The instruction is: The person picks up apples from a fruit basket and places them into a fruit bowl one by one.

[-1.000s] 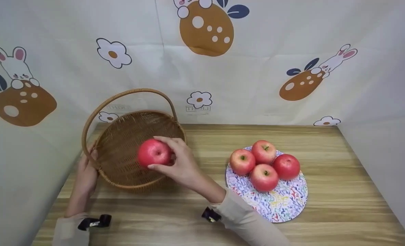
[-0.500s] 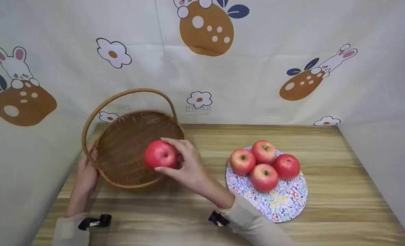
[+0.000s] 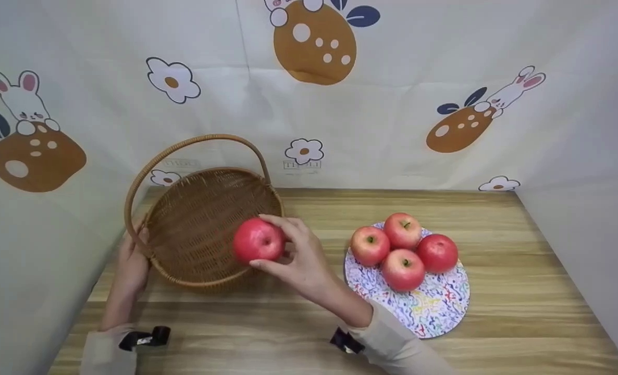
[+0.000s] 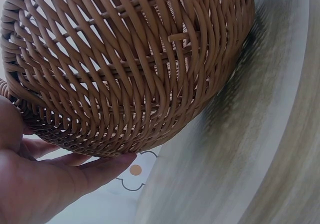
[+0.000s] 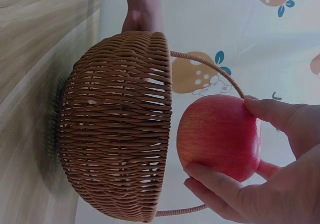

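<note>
My right hand (image 3: 306,265) grips a red apple (image 3: 257,240), thumb on one side and fingers on the other. In the head view the apple overlaps the right front part of a wicker basket (image 3: 199,229); the right wrist view shows the apple (image 5: 215,136) above the rim, with a gap between. My left hand (image 3: 133,263) rests against the basket's left outer side, below the handle. Its fingers lie fairly straight along the woven wall (image 4: 125,79) in the left wrist view. The visible inside of the basket is bare.
Several red apples (image 3: 404,271) sit together on a round board (image 3: 434,312) with a colourful squiggle pattern, right of the basket. The tall arched handle (image 3: 205,138) spans the basket. A printed curtain (image 3: 382,120) closes off the back and sides of the wooden table (image 3: 522,291).
My right hand has moved to the right and slightly toward me with the apple, from over the middle of the basket to its right front rim. My left hand and the basket stay in place.
</note>
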{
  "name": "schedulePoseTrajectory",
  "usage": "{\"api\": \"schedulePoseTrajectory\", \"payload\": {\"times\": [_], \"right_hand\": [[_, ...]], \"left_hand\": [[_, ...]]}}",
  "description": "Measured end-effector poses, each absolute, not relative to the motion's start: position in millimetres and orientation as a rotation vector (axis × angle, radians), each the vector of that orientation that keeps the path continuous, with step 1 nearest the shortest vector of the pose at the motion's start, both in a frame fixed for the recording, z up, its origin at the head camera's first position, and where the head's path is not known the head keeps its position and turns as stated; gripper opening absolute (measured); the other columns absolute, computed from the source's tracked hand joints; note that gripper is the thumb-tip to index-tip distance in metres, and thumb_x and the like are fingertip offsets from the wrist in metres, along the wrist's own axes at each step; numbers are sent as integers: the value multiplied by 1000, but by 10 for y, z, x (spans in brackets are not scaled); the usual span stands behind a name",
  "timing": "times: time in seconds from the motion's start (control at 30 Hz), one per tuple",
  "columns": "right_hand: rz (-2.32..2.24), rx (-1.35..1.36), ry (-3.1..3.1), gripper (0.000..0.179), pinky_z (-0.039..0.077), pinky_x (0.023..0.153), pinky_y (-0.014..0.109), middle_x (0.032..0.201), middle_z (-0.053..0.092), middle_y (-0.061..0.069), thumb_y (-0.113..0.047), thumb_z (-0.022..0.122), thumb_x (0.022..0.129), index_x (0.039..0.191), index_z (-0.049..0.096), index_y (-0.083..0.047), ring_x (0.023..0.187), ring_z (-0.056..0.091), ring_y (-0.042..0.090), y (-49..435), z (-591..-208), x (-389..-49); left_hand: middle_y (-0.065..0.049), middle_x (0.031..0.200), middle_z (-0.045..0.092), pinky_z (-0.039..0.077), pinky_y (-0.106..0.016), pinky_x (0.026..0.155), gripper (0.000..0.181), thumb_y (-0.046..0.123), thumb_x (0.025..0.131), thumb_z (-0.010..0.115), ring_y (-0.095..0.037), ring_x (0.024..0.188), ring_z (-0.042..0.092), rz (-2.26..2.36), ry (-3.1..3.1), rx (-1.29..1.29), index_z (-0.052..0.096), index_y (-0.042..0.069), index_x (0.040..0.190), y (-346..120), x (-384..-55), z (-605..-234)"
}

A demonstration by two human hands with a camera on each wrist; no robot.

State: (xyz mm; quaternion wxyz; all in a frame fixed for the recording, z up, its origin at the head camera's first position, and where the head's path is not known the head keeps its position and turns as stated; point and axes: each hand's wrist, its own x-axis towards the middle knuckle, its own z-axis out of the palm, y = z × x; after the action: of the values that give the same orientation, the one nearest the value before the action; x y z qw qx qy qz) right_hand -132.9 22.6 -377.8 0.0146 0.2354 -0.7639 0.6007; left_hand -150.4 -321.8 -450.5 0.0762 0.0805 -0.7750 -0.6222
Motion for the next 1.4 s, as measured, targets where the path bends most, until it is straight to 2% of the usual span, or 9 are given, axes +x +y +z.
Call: {"api": "schedulePoseTrajectory", "payload": {"times": [0.13, 0.23, 0.33, 0.4, 0.5, 0.57, 0.67, 1.13, 1.4], "right_hand": [[1936, 693, -2384, 69, 60, 91, 33, 138, 54, 20, -12, 91, 84, 146, 61, -8, 124, 63, 39, 292, -3782, -1290], [1989, 661, -2390, 69, 60, 91, 33, 138, 52, 20, -12, 90, 85, 147, 61, -10, 126, 63, 41, 341, -3792, -1263], [2011, 641, -2393, 69, 60, 90, 34, 138, 51, 20, -12, 89, 85, 148, 60, -11, 124, 64, 43, 387, -3806, -1237], [2013, 635, -2394, 68, 60, 90, 35, 138, 50, 21, -12, 89, 85, 147, 61, -12, 124, 64, 43, 418, -3816, -1221], [1998, 642, -2391, 67, 60, 91, 35, 138, 50, 21, -13, 90, 85, 147, 62, -13, 124, 64, 42, 462, -3834, -1198], [1972, 652, -2392, 67, 60, 92, 36, 138, 51, 21, -14, 90, 85, 146, 63, -13, 125, 63, 41, 495, -3848, -1186], [1932, 658, -2400, 66, 60, 93, 38, 139, 52, 21, -16, 90, 85, 145, 63, -14, 128, 60, 40, 550, -3866, -1165], [1782, 619, -2417, 65, 62, 86, 35, 135, 58, 19, -21, 91, 85, 143, 65, -14, 118, 63, 34, 819, -3940, -1069], [1804, 588, -2406, 66, 61, 86, 33, 133, 58, 20, -17, 93, 82, 141, 66, -12, 115, 65, 36, 923, -3959, -1026]], "left_hand": [[-21, 174, 16, 20, -38, 126, 60, 31, 117, 28, -38, 158, 15, -1847, -2320, 258, 13, 7, 170, -3207, -1508, -4500], [-20, 174, 17, 30, -27, 119, 60, 31, 117, 29, -39, 157, 17, -1884, -2298, 257, 13, 8, 170, -3197, -1503, -4504], [-20, 174, 17, 38, -13, 103, 61, 32, 117, 29, -40, 157, 19, -1908, -2287, 250, 13, 10, 170, -3194, -1496, -4506], [-20, 174, 17, 40, -11, 98, 61, 32, 116, 30, -41, 156, 21, -1914, -2285, 253, 13, 10, 170, -3199, -1496, -4509], [-18, 175, 15, 36, -22, 114, 60, 31, 117, 29, -38, 157, 18, -1910, -2299, 281, 12, 12, 171, -3210, -1510, -4510], [-17, 175, 14, 27, -35, 124, 59, 30, 117, 28, -36, 158, 16, -1899, -2302, 298, 13, 12, 171, -3212, -1520, -4511], [-17, 175, 14, 16, -50, 128, 58, 28, 117, 28, -34, 159, 13, -1898, -2294, 302, 14, 12, 171, -3208, -1527, -4513], [-17, 175, 13, 17, -52, 128, 59, 29, 117, 27, -35, 159, 15, -1890, -2307, 294, 12, 13, 171, -3222, -1523, -4514], [-22, 174, 14, 11, -52, 128, 60, 29, 116, 31, -37, 159, 10, -1866, -2297, 252, 14, 7, 170, -3206, -1512, -4505]]}}
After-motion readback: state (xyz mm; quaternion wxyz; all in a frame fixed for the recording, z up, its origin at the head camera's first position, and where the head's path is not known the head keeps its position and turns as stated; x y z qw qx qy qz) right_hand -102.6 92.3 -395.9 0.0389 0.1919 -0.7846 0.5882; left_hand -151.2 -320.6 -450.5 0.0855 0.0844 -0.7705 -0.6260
